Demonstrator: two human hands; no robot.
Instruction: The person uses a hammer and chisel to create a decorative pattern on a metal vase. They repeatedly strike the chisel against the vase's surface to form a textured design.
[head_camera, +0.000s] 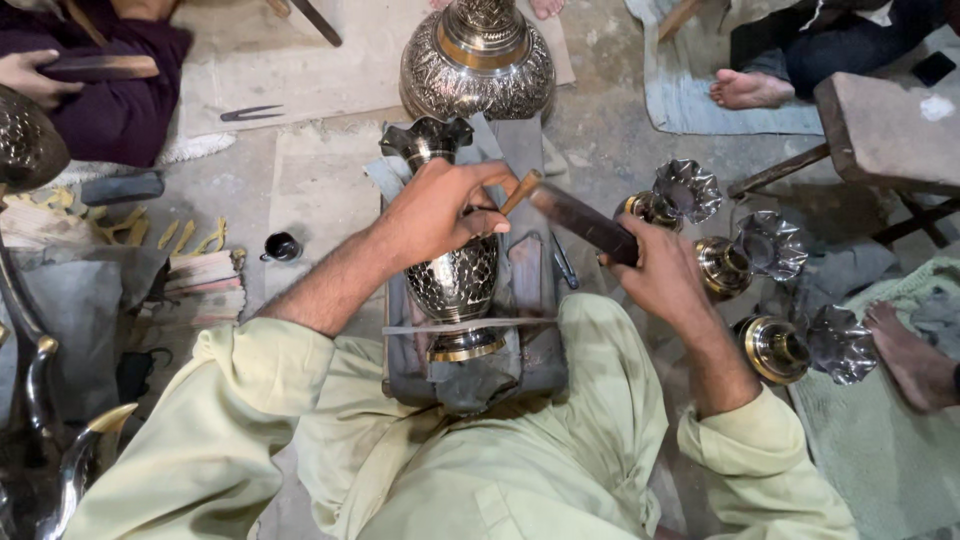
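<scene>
The left hand grips a small tool, pressing its tip on the metal vase (lying on a padded block). The right hand clenches a dark hammer above it; 3 more vases wait nearby.

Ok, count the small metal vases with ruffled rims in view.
4. One vase lies on the padded block under the left hand. Three stand on the floor at right: upper vase, middle vase, lower vase. Others may sit out of frame.

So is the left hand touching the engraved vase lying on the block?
Touching. The head view shows the left hand pressed over the vase, fingers curled around its neck.
</scene>
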